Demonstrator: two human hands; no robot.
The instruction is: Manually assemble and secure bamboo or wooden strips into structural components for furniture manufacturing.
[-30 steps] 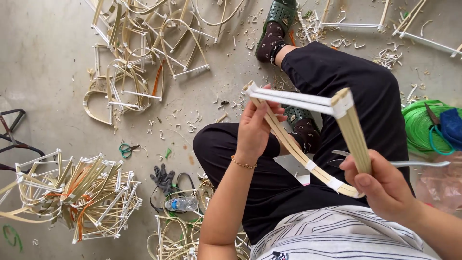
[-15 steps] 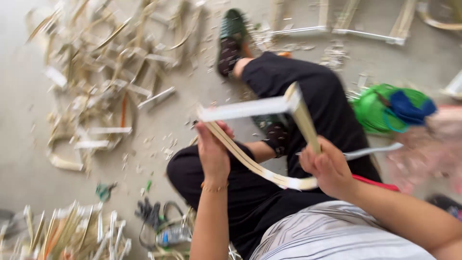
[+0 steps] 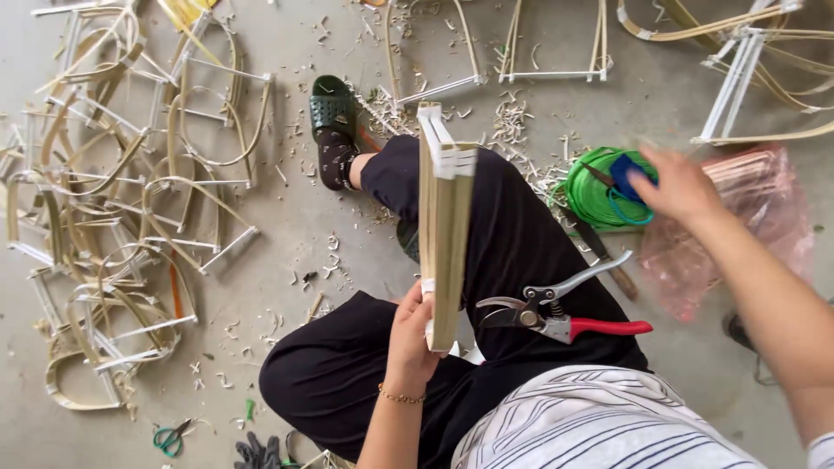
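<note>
My left hand (image 3: 414,334) grips the near end of a bamboo strip frame (image 3: 446,217), which stands edge-on over my lap and points away from me. My right hand (image 3: 678,184) is off the frame, stretched out to the right with its fingers apart, just beside a coil of green cord (image 3: 599,193) and a blue coil (image 3: 627,178) on the floor. It holds nothing. Red-handled pruning shears (image 3: 556,314) lie on my right thigh, between the two hands.
A heap of bent bamboo frames (image 3: 130,217) covers the floor at left. More frames (image 3: 747,69) lie at the top right. A pink plastic bag of strips (image 3: 747,217) sits right of the cords. Small green scissors (image 3: 169,437) and dark gloves (image 3: 256,452) lie near the bottom left.
My right hand has let go of the frame and reached out right toward the green cord. The left hand has turned the frame edge-on. The shears now rest on my thigh.
</note>
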